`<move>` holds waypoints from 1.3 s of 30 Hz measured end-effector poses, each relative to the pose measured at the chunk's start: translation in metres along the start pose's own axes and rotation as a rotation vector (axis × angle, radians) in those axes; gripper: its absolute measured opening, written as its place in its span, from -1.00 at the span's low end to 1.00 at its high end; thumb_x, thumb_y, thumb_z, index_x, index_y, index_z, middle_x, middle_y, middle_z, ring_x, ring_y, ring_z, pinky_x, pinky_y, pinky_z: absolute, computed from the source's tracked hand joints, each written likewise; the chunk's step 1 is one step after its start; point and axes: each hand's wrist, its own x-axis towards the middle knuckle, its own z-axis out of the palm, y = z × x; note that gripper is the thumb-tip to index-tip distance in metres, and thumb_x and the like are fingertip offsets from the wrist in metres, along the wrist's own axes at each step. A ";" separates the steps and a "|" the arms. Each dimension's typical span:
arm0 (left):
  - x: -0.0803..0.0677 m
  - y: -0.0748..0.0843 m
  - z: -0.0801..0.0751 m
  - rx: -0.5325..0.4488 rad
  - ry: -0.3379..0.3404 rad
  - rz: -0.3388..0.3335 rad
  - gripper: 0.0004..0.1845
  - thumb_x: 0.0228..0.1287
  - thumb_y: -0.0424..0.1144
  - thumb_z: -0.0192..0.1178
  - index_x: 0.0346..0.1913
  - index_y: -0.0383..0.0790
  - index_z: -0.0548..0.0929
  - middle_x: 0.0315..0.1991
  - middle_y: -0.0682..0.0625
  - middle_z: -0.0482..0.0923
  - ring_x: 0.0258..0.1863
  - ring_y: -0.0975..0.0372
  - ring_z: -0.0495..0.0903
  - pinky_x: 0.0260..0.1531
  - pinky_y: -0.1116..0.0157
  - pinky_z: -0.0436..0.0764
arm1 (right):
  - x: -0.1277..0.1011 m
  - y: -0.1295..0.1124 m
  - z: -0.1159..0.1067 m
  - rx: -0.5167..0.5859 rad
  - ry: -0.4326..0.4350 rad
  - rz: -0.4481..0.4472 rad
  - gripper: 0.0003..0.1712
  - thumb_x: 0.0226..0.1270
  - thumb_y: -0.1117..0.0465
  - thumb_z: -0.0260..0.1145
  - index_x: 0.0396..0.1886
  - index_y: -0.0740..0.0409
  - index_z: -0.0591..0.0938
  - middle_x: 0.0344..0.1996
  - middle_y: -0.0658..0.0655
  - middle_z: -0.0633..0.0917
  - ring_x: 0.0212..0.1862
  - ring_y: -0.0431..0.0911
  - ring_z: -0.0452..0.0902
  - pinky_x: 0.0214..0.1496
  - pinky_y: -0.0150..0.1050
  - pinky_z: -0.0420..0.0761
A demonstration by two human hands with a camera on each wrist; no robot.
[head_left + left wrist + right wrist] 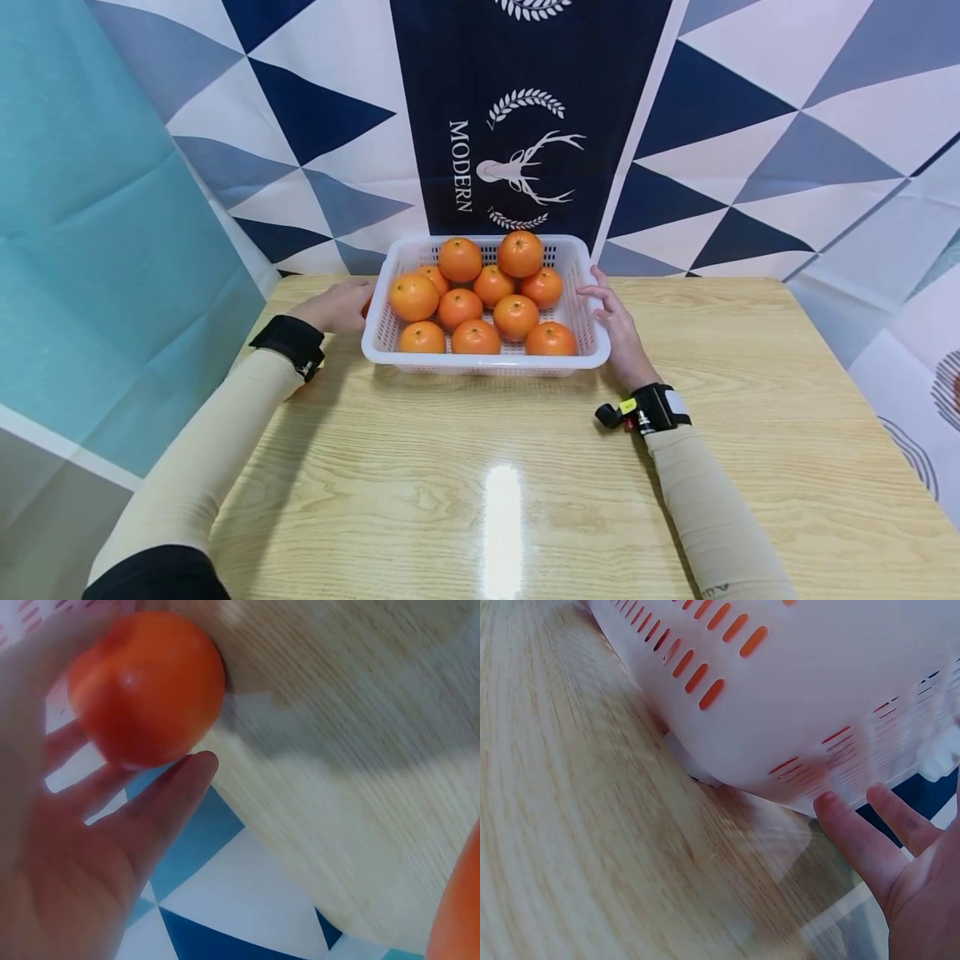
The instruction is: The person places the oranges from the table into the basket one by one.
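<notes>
My left hand (343, 307) is at the left end of a white plastic basket (487, 361), gripping an orange (150, 690) between thumb and fingers, low beside the basket wall. Only a sliver of that orange shows in the head view. Several other oranges (460, 308) lie inside the basket. At the basket's right end my right hand (622, 337) holds the rim, a digit hooked over it. From the right wrist, two straight fingers (859, 836) of that hand reach along the slotted outer wall; its thumb is hidden there.
Another orange (459, 900) lies on the wooden table (420, 467) near my left wrist, mostly hidden under it in the head view. Right behind the basket hangs a patterned cloth (525, 83), with more fabric at both sides.
</notes>
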 end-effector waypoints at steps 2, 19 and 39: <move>0.007 -0.011 0.011 0.013 0.007 -0.002 -0.27 0.30 0.24 0.54 0.47 0.10 0.65 0.19 -0.02 0.75 0.19 0.02 0.65 0.26 -0.09 0.74 | 0.000 0.001 0.000 0.003 -0.002 0.002 -0.54 0.78 0.15 -0.05 0.47 0.18 0.52 0.92 -0.13 -0.07 0.94 0.06 -0.33 0.92 0.36 -0.06; -0.023 0.058 -0.031 -0.022 -0.011 -0.052 -0.29 0.38 0.09 0.51 0.51 -0.09 0.64 0.24 -0.21 0.77 0.19 -0.12 0.67 0.26 -0.27 0.71 | 0.000 0.002 0.000 0.019 -0.002 -0.002 -0.55 0.77 0.14 -0.03 0.45 0.12 0.54 0.92 -0.16 -0.08 0.94 0.03 -0.36 0.92 0.38 -0.12; -0.077 0.090 -0.078 -0.020 -0.044 -0.203 -0.27 0.39 -0.06 0.48 0.48 -0.39 0.57 0.34 -0.42 0.66 0.18 -0.21 0.63 0.31 -0.21 0.67 | 0.000 0.002 0.000 0.015 0.005 -0.010 -0.53 0.76 0.19 -0.08 0.45 0.20 0.53 0.93 -0.11 -0.09 0.94 0.06 -0.36 0.91 0.42 -0.13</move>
